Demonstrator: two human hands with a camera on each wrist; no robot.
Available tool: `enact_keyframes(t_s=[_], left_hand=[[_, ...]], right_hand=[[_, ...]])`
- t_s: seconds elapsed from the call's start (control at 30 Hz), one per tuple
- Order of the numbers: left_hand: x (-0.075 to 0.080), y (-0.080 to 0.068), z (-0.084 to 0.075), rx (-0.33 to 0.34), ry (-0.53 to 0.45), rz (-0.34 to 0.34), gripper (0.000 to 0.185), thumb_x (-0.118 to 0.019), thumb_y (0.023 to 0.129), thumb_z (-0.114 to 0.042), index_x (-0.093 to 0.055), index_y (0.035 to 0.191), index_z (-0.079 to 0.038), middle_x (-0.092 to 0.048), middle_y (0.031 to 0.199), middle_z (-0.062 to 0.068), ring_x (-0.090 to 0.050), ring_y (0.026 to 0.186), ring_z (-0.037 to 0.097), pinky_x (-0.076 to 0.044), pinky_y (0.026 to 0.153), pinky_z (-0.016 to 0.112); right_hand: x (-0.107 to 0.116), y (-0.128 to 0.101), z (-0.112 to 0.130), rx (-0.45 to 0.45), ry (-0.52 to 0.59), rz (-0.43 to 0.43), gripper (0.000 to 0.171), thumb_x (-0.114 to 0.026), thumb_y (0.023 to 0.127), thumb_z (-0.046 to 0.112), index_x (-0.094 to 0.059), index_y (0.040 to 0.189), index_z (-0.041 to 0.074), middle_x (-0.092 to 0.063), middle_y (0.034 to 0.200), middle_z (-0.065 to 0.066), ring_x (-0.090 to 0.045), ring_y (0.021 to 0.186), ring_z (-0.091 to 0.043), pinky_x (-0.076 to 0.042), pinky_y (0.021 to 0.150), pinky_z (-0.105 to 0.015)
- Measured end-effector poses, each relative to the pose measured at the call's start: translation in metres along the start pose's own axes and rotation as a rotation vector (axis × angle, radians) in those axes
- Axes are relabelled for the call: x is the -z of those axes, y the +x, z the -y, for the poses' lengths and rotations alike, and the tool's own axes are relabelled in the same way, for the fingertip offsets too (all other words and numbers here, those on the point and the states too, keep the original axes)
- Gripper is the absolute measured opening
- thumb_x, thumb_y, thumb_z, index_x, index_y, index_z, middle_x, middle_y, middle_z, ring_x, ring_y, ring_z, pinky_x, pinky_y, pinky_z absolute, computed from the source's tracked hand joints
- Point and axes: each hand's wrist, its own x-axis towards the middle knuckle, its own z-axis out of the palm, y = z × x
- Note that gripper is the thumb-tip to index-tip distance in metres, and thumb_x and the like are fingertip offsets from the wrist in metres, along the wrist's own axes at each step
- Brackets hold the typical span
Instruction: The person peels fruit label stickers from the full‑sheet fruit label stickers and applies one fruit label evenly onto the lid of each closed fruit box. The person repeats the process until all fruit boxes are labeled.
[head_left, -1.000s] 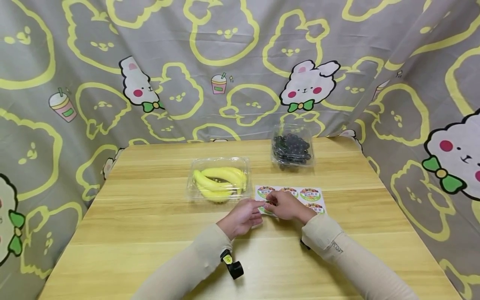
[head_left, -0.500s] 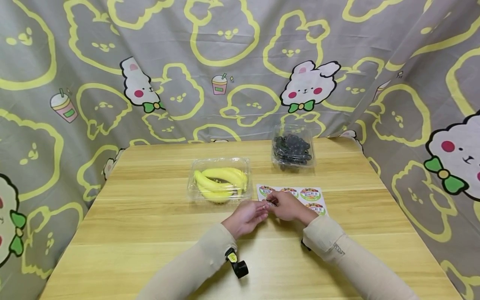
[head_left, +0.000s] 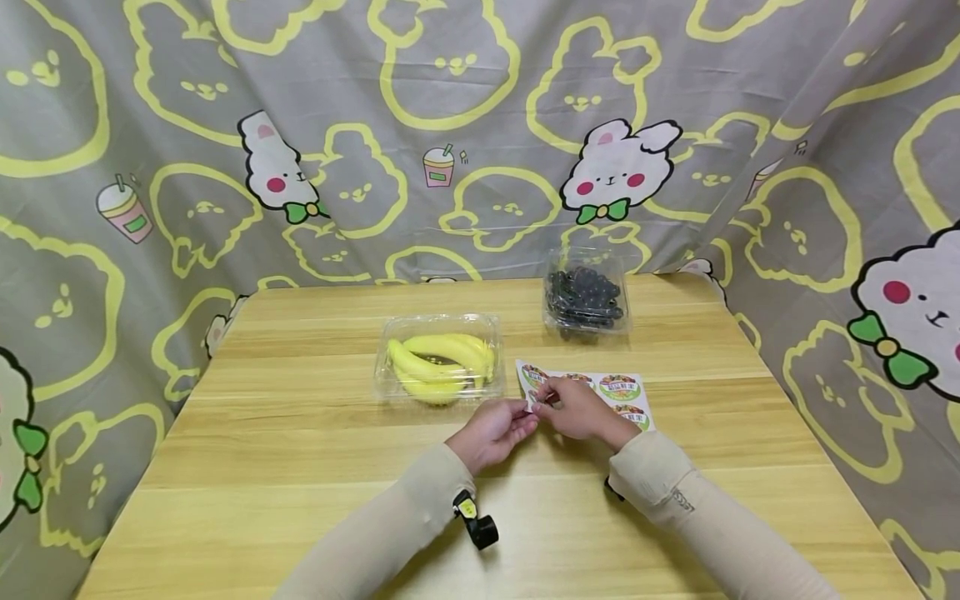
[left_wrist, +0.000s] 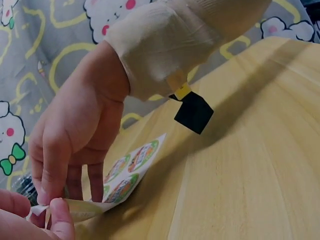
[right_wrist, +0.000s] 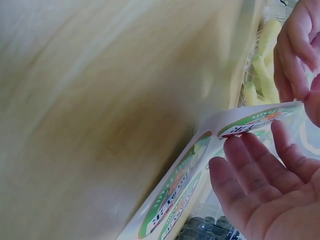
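Note:
A white sheet of round fruit-printed stickers (head_left: 621, 388) lies on the wooden table, its left end bent up off the surface. My left hand (head_left: 495, 429) pinches the sheet's raised left edge between thumb and fingers. Close against it, my right hand (head_left: 577, 408) pinches at the same end with thumb and forefinger, over a sticker near the lower left corner. In the left wrist view the fingertips of both hands meet at the curled sheet (left_wrist: 122, 190). The right wrist view shows the other right-hand fingers (right_wrist: 250, 155) spread loosely under the lifted part. Whether a sticker edge has come loose I cannot tell.
A clear plastic box (head_left: 386, 379) with yellow bananas (head_left: 442, 358) stands left of the sheet. Farther back on the right is another clear box holding dark grapes (head_left: 583, 298). A patterned grey curtain (head_left: 420, 208) hangs behind the wooden table (head_left: 300, 467).
The left end of the sticker sheet has risen and bent upward. My left hand has shifted slightly right to its edge, and the right hand has stayed nearly in place.

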Motion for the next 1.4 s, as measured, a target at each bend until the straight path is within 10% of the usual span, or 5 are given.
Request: enact_keyframes(t_s=[0.67, 1.4], left_hand=[[0.0002, 0.0044, 0.0025, -0.001, 0.112, 0.055, 0.026, -0.051, 0.098, -0.004, -0.055, 0.119, 0.012, -0.064, 0.097, 0.012, -0.06, 0.088, 0.019, -0.044, 0.1, 0.041], [0.0004, 0.0053, 0.0041, -0.008, 0.188, 0.041, 0.024, -0.047, 0.1, -0.005, -0.053, 0.118, 0.009, -0.064, 0.095, 0.012, -0.061, 0.083, 0.018, -0.054, 0.071, 0.024]], right_hand=[[0.0025, -0.0036, -0.003, 0.061, -0.053, -0.064, 0.012, -0.068, 0.091, 0.024, -0.07, 0.088, 0.013, -0.07, 0.09, 0.001, -0.065, 0.089, -0.019, -0.051, 0.086, -0.041], [0.0071, -0.0066, -0.0057, 0.158, -0.063, -0.121, 0.011, -0.062, 0.091, 0.007, -0.067, 0.082, 0.009, -0.064, 0.075, 0.004, -0.055, 0.068, -0.01, -0.049, 0.066, -0.032]])
